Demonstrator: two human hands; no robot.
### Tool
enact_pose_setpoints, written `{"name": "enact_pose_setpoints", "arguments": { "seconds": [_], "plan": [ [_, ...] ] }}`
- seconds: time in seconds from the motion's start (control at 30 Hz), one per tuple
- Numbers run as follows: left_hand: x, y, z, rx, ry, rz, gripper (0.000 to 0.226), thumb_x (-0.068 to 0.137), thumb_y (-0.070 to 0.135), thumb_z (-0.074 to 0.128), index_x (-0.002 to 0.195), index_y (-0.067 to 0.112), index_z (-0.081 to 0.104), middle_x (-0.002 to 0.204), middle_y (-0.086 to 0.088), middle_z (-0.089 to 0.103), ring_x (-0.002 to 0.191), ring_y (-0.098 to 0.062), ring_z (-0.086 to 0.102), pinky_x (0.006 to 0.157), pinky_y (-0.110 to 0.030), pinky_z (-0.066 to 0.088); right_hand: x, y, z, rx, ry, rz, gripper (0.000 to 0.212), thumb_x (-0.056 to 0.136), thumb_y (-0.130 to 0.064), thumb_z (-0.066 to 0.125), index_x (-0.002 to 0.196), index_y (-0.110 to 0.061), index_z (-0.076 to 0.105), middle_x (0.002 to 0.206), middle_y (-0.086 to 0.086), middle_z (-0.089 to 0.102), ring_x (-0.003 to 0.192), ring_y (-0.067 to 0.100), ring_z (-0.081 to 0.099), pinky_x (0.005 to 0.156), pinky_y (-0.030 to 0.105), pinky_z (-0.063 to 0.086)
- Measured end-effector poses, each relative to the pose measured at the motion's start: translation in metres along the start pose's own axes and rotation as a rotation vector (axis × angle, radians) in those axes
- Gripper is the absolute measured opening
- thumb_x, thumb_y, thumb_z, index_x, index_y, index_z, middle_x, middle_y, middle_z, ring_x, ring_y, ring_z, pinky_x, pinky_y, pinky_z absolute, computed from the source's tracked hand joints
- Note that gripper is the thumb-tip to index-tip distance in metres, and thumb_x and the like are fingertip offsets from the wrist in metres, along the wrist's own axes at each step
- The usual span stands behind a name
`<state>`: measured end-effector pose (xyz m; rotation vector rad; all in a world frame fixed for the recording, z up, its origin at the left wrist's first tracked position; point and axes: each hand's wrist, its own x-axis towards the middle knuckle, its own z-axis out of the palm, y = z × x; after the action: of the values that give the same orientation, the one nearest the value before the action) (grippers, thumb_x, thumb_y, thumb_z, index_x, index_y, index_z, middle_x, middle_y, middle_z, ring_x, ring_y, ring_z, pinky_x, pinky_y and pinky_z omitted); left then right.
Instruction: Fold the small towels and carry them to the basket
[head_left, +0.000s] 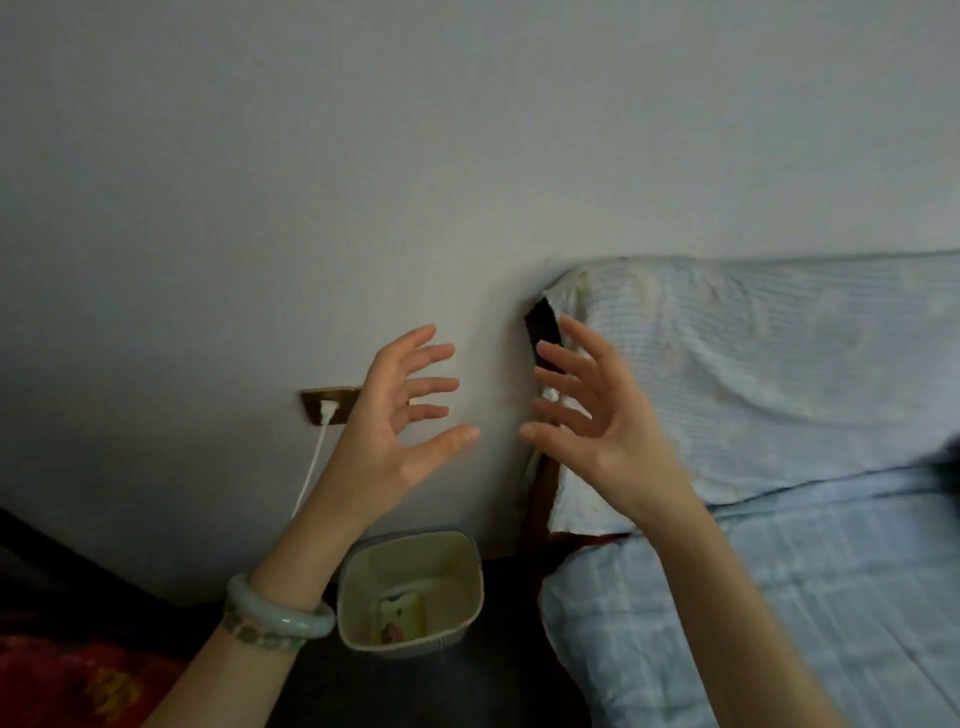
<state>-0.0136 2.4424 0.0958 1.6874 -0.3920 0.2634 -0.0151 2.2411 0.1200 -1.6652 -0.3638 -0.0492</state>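
Left hand (395, 415): raised, palm turned inward, all 5 fingers spread and nearly straight, holding nothing.
Right hand (597, 415): raised opposite it, palm facing the left one, fingers spread, holding nothing; the 2 thumbs are near but apart.
Basket (457, 582): pale, upright, below the gap between the hands, just right of the left wrist.
In the basket: 1 small printed piece (399, 618) lies on the bottom; whether it is a towel, cannot tell.
Left wrist: pale green bangle (280, 613).
Behind the left hand: wall socket (327, 405) with a white cable (311, 467) hanging down.
Right of the right hand: bed (779, 597) under a light blue checked cover.
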Motion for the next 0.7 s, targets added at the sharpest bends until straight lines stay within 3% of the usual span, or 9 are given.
{"name": "enact_pose_setpoints", "arguments": {
  "seconds": [0.23,0.4,0.57,0.7],
  "plan": [
    [-0.004,0.000,0.045,-0.135,-0.272,0.068,0.074,0.064,0.030,0.077,0.125,0.052,0.041,0.128,0.020,0.054,0.110,-0.015,0.060,0.084,-0.023,0.051,-0.084,-0.009,-0.031,-0.083,0.344,0.045,0.079,0.075,0.005,0.072,0.129,-0.040,0.036,0.130,-0.006,0.052,0.119,0.009,0.055,0.098,0.031,0.049],
    [-0.024,0.013,0.090,-0.264,-0.522,0.093,0.075,0.062,0.029,0.077,0.126,0.045,0.042,0.129,0.008,0.053,0.107,-0.013,0.061,0.083,-0.024,0.051,-0.170,-0.024,-0.030,-0.175,0.628,0.095,0.079,0.075,-0.002,0.075,0.129,-0.044,0.035,0.132,-0.005,0.051,0.118,0.008,0.055,0.095,0.028,0.049],
    [-0.075,0.043,0.147,-0.383,-0.766,0.146,0.077,0.059,0.032,0.076,0.126,0.038,0.039,0.127,0.008,0.052,0.101,-0.010,0.062,0.079,-0.019,0.051,-0.267,-0.047,-0.015,-0.235,0.931,0.152,0.080,0.073,0.004,0.075,0.127,-0.041,0.036,0.127,-0.008,0.054,0.114,0.007,0.057,0.091,0.022,0.050],
    [-0.134,0.076,0.198,-0.473,-0.991,0.206,0.075,0.060,0.034,0.076,0.123,0.054,0.041,0.126,0.011,0.053,0.101,-0.009,0.063,0.079,-0.018,0.050,-0.354,-0.075,0.001,-0.317,1.177,0.200,0.081,0.073,0.000,0.076,0.129,-0.041,0.035,0.127,-0.012,0.053,0.114,0.004,0.057,0.091,0.020,0.050]
  ]
}}
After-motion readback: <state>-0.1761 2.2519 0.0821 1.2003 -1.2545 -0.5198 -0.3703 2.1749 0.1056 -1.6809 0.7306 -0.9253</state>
